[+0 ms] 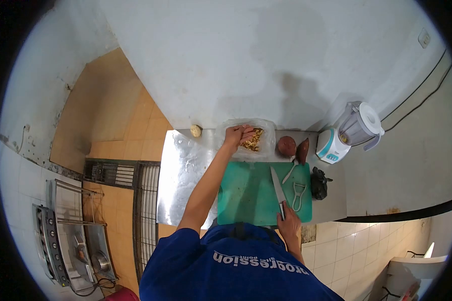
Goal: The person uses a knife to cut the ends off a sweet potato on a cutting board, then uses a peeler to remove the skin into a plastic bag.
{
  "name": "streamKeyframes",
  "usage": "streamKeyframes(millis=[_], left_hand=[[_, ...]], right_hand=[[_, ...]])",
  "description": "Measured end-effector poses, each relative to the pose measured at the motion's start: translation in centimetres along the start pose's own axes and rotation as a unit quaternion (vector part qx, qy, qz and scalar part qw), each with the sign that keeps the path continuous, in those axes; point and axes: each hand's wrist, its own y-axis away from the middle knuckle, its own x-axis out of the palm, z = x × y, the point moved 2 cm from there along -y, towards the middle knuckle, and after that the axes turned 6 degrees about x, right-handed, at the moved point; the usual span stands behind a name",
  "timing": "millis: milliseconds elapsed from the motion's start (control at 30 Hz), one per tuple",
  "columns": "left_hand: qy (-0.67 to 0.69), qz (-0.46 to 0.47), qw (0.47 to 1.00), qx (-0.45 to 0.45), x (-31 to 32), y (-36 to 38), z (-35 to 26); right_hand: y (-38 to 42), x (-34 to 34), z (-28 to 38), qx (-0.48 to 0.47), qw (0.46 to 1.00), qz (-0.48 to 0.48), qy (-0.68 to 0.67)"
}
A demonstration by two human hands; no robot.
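My left hand (239,136) reaches over a clear plastic bag (268,131) at the back of the counter, fingers stretched out and apart. Small yellow and brown chopped pieces (253,141) lie in the bag beside those fingers. At the front of a green cutting board (243,193), my right hand (289,223) is closed round the handle of a kitchen knife (277,184). The knife's blade lies over the board, pointing away from me. To its right on the board is a Y-shaped peeler (299,195).
Behind the board sit a reddish-brown round tuber (287,146), a similar longer piece (302,151) and a light-handled utensil (289,173). A black plastic bag (320,183) and a blender (349,133) stand right. A pale round item (196,131) rests on the metal counter (178,175).
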Motion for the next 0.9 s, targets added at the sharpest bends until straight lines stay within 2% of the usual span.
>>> streamKeyframes(millis=[133, 200, 333, 400, 433, 500, 533, 600, 667, 700, 767, 800, 833, 867, 900], left_hand=[[0.064, 0.019, 0.997, -0.033, 0.0, 1.3, 0.5], [0.103, 0.016, 0.994, -0.014, 0.0, 1.9, 0.9], [0.118, -0.005, 0.992, 0.033, -1.0, 1.9, 2.7], [0.134, -0.019, 0.99, 0.05, -1.4, 1.7, 3.6], [0.136, -0.018, 0.989, 0.056, -1.3, 1.9, 3.6], [0.122, -0.055, 0.986, 0.095, -1.0, 2.7, 3.5], [0.136, -0.059, 0.984, 0.104, -1.2, 2.8, 3.8], [0.086, -0.064, 0.99, 0.097, -0.8, 2.8, 3.7], [0.021, -0.058, 0.995, 0.074, 0.1, 2.4, 4.6], [0.022, -0.058, 0.995, 0.079, 0.7, 1.1, 6.3], [0.061, -0.043, 0.989, 0.129, 1.9, -1.1, 9.2], [0.063, -0.042, 0.987, 0.139, 2.8, -0.2, 8.7], [0.076, 0.001, 0.988, 0.138, 4.5, 2.6, 6.4], [0.087, 0.043, 0.986, 0.134, 5.6, 4.8, 4.9], [0.087, 0.043, 0.985, 0.144, 5.9, 5.8, 4.2]], right_hand=[[-0.3, 1.1, -0.1, 0.01, 0.999, -0.027, 0.037], [-1.1, 1.2, 0.2, 0.054, 0.998, 0.019, 0.03], [-3.2, 1.0, 1.4, 0.046, 0.995, 0.049, 0.07], [-4.5, 0.7, 1.8, 0.044, 0.988, 0.108, 0.101], [-5.4, 0.2, 2.0, 0.04, 0.989, 0.104, 0.102], [-7.5, -0.3, 2.7, 0.03, 0.966, 0.21, 0.151], [-8.6, -1.2, 4.1, 0.025, 0.967, 0.205, 0.15], [-11.3, -2.4, 7.7, -0.023, 0.988, 0.152, 0.022], [-14.9, -0.7, 11.7, -0.009, 0.952, 0.176, -0.25], [-16.7, 0.5, 14.0, -0.041, 0.936, 0.17, -0.304], [-21.0, 5.9, 16.2, -0.079, 0.917, 0.163, -0.355], [-24.7, 10.4, 16.1, -0.073, 0.93, 0.111, -0.343], [-27.5, 12.6, 16.4, -0.068, 0.939, 0.058, -0.332], [-28.0, 11.0, 17.3, -0.077, 0.938, 0.055, -0.333], [-27.5, 7.7, 18.3, -0.025, 0.892, 0.098, -0.441]])
